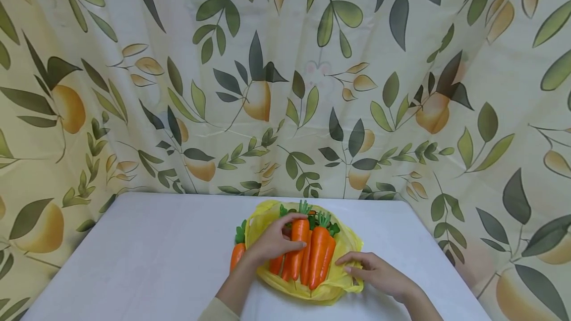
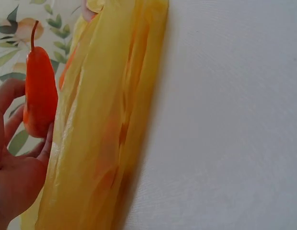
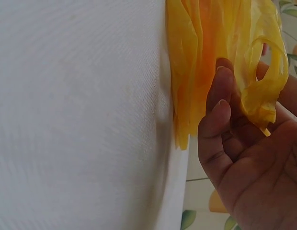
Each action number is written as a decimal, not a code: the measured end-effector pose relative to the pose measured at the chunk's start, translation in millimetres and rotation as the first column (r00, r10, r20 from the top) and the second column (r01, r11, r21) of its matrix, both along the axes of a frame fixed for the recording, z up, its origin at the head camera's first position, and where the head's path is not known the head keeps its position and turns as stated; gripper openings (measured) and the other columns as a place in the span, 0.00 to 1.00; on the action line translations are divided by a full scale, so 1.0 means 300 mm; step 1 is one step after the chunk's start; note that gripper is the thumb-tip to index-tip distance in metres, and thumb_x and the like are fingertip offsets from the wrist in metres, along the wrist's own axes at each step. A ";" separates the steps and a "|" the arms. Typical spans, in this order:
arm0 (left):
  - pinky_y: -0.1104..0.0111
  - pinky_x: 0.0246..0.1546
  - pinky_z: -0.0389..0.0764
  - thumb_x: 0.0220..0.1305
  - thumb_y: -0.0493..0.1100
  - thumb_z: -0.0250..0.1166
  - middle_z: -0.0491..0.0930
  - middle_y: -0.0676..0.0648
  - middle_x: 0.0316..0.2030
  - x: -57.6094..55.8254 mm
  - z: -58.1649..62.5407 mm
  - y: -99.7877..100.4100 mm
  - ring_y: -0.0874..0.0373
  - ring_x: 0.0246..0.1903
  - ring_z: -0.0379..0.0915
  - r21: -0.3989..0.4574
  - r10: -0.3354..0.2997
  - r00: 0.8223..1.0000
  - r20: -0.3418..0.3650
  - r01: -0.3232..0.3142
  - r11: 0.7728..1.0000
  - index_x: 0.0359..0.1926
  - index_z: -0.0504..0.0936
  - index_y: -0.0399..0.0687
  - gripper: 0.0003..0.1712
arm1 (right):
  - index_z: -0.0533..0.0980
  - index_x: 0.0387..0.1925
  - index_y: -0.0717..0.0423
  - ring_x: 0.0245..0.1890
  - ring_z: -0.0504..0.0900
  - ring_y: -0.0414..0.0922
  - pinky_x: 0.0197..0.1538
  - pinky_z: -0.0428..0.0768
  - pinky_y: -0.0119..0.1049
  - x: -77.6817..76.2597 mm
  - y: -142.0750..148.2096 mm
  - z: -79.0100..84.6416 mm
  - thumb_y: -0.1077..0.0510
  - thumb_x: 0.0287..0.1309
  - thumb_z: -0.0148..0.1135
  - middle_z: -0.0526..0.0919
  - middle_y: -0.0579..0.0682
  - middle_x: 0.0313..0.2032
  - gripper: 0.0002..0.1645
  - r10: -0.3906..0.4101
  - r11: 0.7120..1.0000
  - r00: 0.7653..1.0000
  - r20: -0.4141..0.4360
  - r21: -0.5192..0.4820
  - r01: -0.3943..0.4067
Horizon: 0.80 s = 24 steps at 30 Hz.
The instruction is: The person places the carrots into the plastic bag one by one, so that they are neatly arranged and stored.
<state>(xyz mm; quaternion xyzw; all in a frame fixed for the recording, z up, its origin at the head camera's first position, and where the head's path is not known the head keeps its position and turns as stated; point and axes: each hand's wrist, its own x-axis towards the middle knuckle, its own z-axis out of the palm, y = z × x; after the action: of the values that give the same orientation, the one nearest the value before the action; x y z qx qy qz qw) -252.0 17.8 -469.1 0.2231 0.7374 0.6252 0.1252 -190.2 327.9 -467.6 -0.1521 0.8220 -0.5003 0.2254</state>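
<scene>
An open yellow plastic bag lies on the table with several orange carrots in it, their green tops pointing away from me. My left hand grips one carrot between thumb and fingers, over the others. The left wrist view shows the pointed end of this carrot raised beside the bag's side. At the bag's right edge, my right hand holds a loop of the plastic. In the right wrist view, that bag handle hangs between the thumb and curled fingers.
Another carrot lies on the table just left of the bag, partly hidden by my left forearm. The white table extends to both sides. A curtain printed with leaves and fruit hangs behind its far edge.
</scene>
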 end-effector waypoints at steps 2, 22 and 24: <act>0.62 0.38 0.81 0.60 0.37 0.77 0.79 0.47 0.46 -0.004 -0.007 0.007 0.50 0.41 0.75 -0.012 0.004 1.000 -0.011 -0.004 1.000 0.66 0.78 0.62 0.35 | 0.81 0.58 0.53 0.50 0.73 0.52 0.51 0.74 0.45 0.000 -0.001 -0.001 0.53 0.76 0.59 0.79 0.54 0.56 0.16 -0.001 1.000 1.000 0.000 0.003 0.001; 0.66 0.34 0.79 0.54 0.34 0.78 0.76 0.53 0.54 -0.010 -0.036 0.058 0.55 0.38 0.74 -0.113 0.037 0.991 -0.131 -0.052 0.992 0.67 0.80 0.57 0.38 | 0.82 0.58 0.53 0.49 0.74 0.53 0.50 0.73 0.45 0.002 0.001 -0.001 0.53 0.75 0.58 0.79 0.54 0.54 0.16 -0.002 1.000 1.000 0.010 0.009 0.002; 0.66 0.35 0.80 0.54 0.34 0.78 0.75 0.53 0.57 -0.008 -0.038 0.062 0.56 0.38 0.74 -0.109 0.043 0.989 -0.140 -0.058 0.992 0.67 0.80 0.57 0.39 | 0.82 0.58 0.53 0.49 0.74 0.53 0.50 0.73 0.45 0.003 0.001 -0.001 0.53 0.75 0.58 0.79 0.54 0.53 0.16 -0.005 1.000 1.000 0.013 0.009 0.005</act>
<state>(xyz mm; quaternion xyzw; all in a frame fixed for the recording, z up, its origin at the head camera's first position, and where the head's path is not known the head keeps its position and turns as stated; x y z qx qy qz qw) -254.3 36.3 -480.5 0.2394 0.7839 0.5685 0.0707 -189.4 328.4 -467.9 -0.1458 0.8233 -0.4979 0.2303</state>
